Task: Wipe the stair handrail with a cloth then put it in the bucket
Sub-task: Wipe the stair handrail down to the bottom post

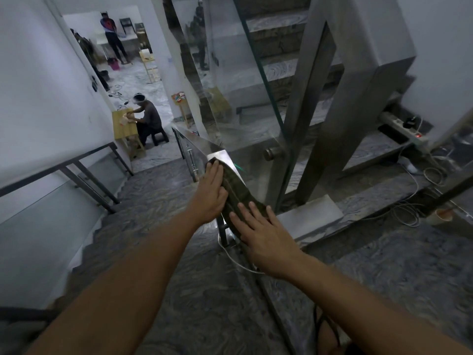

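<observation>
both hands, left hand [211,193] and right hand [261,237], lay flat, fingers spread, pressing the cloth [236,192] on the handrail [217,156]; wiping was underway, bucket step not yet done.

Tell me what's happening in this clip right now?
A person at the top of a staircase presses both hands flat on a dark green cloth draped over the metal handrail. The left hand sits farther down the rail, the right hand nearer. Wiping is underway; nothing has gone in a bucket.
</observation>
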{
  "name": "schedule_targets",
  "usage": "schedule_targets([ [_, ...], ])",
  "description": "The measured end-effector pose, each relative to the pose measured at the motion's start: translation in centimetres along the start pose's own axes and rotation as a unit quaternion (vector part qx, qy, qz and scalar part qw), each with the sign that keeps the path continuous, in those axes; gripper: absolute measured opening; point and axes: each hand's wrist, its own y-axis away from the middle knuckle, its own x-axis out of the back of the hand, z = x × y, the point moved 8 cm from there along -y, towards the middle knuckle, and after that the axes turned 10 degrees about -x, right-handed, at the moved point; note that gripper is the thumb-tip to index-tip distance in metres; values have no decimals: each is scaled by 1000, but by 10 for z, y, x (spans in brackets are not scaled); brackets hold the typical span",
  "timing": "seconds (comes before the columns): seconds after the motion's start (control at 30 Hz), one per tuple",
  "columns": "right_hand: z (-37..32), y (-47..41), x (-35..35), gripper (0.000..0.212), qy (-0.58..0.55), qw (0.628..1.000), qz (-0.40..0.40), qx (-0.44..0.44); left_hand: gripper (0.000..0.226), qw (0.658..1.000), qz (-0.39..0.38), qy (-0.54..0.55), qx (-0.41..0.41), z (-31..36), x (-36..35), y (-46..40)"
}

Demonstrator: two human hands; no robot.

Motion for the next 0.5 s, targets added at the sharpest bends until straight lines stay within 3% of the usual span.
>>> schedule_targets([
  [0.1, 20, 34, 5, 69, -20, 999, 23, 25, 67, 1000, 17, 9, -7, 20, -17, 30],
  [0.23, 67, 59, 9, 52, -4, 996, 90, 23, 67, 999, 39, 0, 14, 55, -33, 56],
  [0.4, 100, 73, 25, 47, -47, 976, 208, 30, 73, 992, 16, -104, 66, 96, -47, 79],
  [0.5, 106, 73, 28, 46, -46, 972, 225, 45, 65, 983, -3, -162, 85, 111, -52, 82],
])
